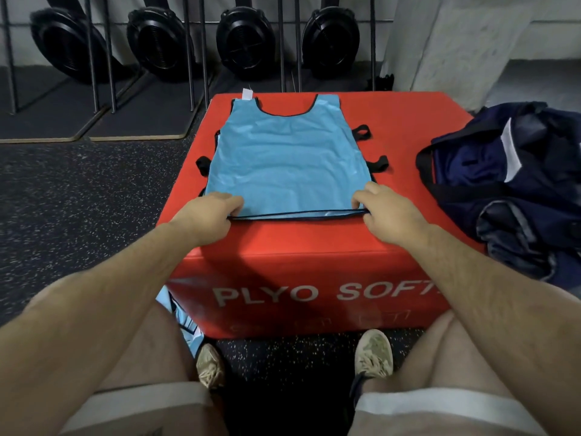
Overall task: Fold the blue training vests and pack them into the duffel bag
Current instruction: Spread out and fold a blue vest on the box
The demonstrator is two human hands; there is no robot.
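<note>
Pale shorts [151, 401] and bare forearms lead out to the left hand [210, 212] and right hand [386, 212], each pinching the hem of a blue training vest [289, 158].

Fingers and thumb of each hand curl over a near corner, and the black-bound hem runs taut between them, just lifted off the red plyo box [408, 133]. From there the vest lies flat on the box top, neck away from the person. It is light blue and creased, edged in black, with a scooped neckline, black side loops and a white tag at the far left shoulder. A navy duffel bag [518, 184] slumps open at the box's right edge. More light-blue fabric [184, 322] hangs by the left knee.
</note>
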